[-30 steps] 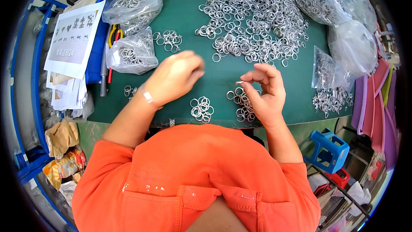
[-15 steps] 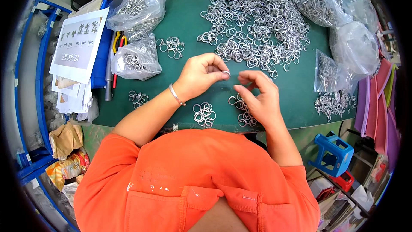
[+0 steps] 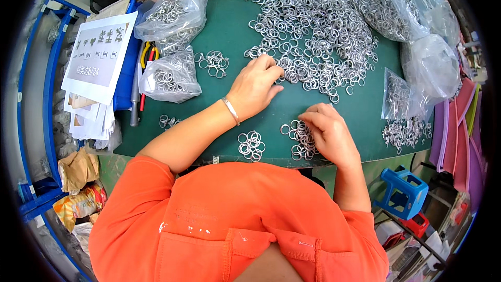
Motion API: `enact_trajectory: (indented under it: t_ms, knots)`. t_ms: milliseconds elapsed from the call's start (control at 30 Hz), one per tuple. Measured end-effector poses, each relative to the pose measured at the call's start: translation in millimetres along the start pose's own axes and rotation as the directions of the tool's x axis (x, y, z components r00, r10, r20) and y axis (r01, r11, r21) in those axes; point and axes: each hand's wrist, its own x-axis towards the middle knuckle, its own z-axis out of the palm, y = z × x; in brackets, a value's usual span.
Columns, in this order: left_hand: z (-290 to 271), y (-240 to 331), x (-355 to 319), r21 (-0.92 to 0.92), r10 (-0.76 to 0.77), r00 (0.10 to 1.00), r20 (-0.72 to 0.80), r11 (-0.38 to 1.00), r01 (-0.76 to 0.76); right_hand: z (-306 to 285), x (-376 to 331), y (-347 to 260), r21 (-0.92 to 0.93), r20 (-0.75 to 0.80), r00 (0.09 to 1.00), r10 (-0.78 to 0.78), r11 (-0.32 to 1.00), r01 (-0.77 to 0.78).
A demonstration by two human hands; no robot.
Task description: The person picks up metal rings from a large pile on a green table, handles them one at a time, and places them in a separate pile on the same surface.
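On the bench (image 3: 235, 31), sorting had barely begun.
My left hand (image 3: 254, 86) fingered the big ring heap (image 3: 313, 36), grip unclear; my right hand (image 3: 327, 133) lay curled on a small pile (image 3: 300, 141).

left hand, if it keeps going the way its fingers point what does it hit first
The left hand points up and right across the green mat, fingertips already at the near edge of the big pile of metal rings. It would meet those rings first.

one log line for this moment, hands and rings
left hand: reaching into big ring pile | right hand: on small ring cluster | surface: green mat
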Motion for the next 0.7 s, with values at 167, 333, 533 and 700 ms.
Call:
enact_trajectory:
  t_ms: [167, 333, 533, 700]
  knots:
    - [8, -9, -9, 0.054, 0.046, 0.997, 0.054, 0.997, -0.049, 16, 25, 0, -0.040, -0.049, 0.999, -0.015, 0.999, 0.013]
    - [-9, -6, -27, -0.075, 0.030, 0.998, 0.062, 0.997, -0.025, 32, 47, 0, -0.109, -0.061, 0.991, 0.120, 0.986, -0.126]
    - [-15, -4, -29, -0.136, -0.163, 0.986, 0.036, 0.977, 0.167, 50, 59, -4, -0.208, -0.025, 0.986, 0.162, 0.964, -0.164]
    - [-7, -1, -27, 0.055, -0.095, 0.991, 0.092, 0.994, 0.090, 48, 55, 7, -0.062, -0.043, 0.994, 0.100, 0.993, -0.103]
